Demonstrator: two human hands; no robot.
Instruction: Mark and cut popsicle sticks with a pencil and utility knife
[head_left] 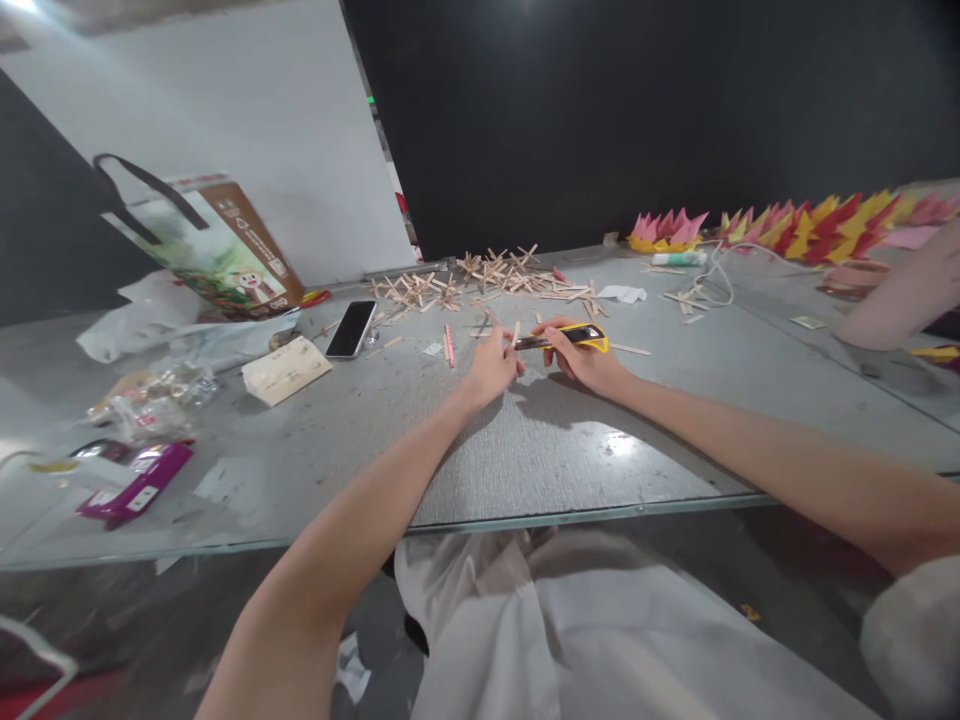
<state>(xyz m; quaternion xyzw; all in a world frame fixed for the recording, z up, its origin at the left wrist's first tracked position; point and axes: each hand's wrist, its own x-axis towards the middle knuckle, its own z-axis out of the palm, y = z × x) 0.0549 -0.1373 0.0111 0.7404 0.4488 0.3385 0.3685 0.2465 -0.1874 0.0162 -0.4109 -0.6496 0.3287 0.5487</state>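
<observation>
Grey table (525, 460) against a dark wall, strewn with craft bits. One right hand (581, 360) grips a yellow knife (571, 337), its blade toward a single stick (516, 333) pinched upright in the left hand (493, 365). Behind them lie two heaps of glued stick crosses (499, 270), too many to count, so much seems done; loose sticks remain. One phone (351, 328), one bag (217, 245), a row of paper shapes (810, 225).

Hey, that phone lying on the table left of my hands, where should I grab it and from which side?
The phone lies flat, screen up, its long axis running away from you. Probably best to pinch its two long edges from above with the left hand, which is nearer; the right hand already holds the yellow cutter.
</observation>
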